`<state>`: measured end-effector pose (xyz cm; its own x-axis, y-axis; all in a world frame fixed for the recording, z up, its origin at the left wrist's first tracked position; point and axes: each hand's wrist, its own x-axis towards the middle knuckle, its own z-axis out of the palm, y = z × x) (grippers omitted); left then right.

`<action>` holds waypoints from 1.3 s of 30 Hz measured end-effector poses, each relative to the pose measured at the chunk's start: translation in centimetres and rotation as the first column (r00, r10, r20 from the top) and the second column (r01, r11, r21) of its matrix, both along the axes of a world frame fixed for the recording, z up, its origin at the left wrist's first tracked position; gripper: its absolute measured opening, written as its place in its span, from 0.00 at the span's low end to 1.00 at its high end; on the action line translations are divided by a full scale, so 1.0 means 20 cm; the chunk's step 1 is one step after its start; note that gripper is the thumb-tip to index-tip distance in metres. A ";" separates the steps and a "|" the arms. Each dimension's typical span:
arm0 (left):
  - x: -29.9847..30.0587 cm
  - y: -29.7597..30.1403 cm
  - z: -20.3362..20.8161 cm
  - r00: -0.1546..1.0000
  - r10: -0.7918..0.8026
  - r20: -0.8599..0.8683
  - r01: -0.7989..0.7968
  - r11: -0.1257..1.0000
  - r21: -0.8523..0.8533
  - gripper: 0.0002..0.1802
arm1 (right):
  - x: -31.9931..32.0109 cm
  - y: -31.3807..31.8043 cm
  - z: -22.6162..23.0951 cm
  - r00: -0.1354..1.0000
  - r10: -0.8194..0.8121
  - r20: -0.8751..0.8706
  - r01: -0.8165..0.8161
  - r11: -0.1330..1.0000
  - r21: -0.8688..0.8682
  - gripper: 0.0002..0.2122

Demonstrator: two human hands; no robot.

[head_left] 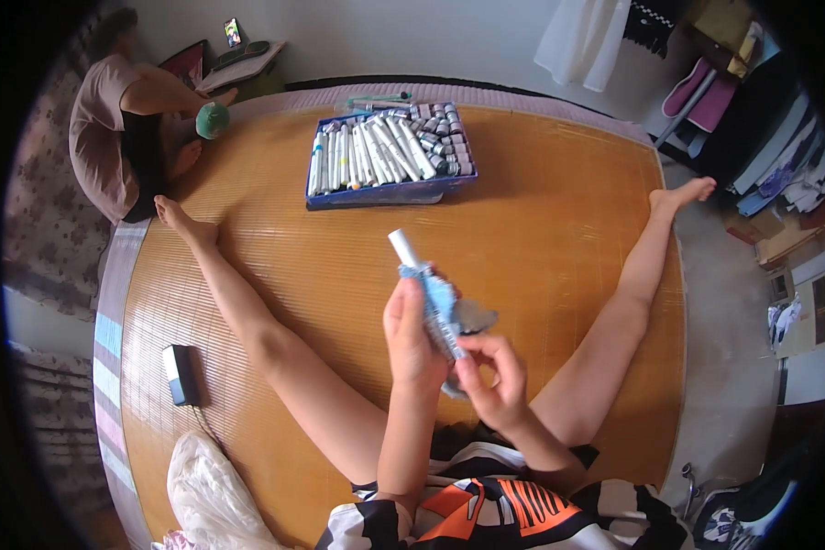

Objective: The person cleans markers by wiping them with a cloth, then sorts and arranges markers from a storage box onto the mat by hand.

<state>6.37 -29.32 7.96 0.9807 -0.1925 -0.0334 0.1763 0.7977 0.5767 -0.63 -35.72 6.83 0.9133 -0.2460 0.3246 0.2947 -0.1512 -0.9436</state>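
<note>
A white marker pen (pixel 401 246) sticks up at a slant out of a light-blue cloth (pixel 441 298) wrapped around its middle. My left hand (pixel 411 335) is closed round the wrapped marker, thumb lying along its upper side. Lower down, the fingers of my right hand (pixel 497 378) pinch the cloth near the marker's lower end. A greyish flap of the cloth hangs out to the right between the hands. That lower end is partly hidden by my fingers and the cloth. Both hands are held above the mat, between my spread legs.
Ahead on the bamboo mat (pixel 541 220) stands a blue box (pixel 376 199) of white markers and small dark-capped bottles. A black-and-white box-shaped device (pixel 181 376) with a cord and a white plastic bag (pixel 206 486) lie at left. Another person (pixel 110 137) sits far left near a green round object (pixel 212 120).
</note>
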 end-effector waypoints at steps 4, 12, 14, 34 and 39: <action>0.09 -0.04 -0.12 0.985 -0.174 -0.007 0.172 0.965 0.200 0.12 | 0.12 -0.07 -0.16 0.985 0.097 -0.144 -0.067 0.977 0.202 0.08; 0.30 0.11 -0.74 0.886 -0.429 -0.175 0.463 0.805 0.370 0.09 | 0.32 -0.24 -0.65 0.748 0.307 -0.589 -0.314 0.945 0.093 0.08; 0.30 0.14 -0.78 0.890 -0.411 -0.197 0.447 0.870 0.205 0.09 | 0.31 -0.22 -0.70 0.863 0.213 -0.457 -0.263 0.963 -0.049 0.08; 0.29 0.15 -0.79 0.867 -0.453 -0.210 0.497 0.818 0.289 0.09 | 0.24 -0.11 -0.69 0.875 0.043 -0.482 -0.212 0.930 -0.301 0.09; 0.30 0.17 -0.78 0.861 -0.453 -0.229 0.504 0.817 0.279 0.09 | 0.26 -0.11 -0.63 0.799 0.150 -0.583 -0.251 0.963 -0.096 0.09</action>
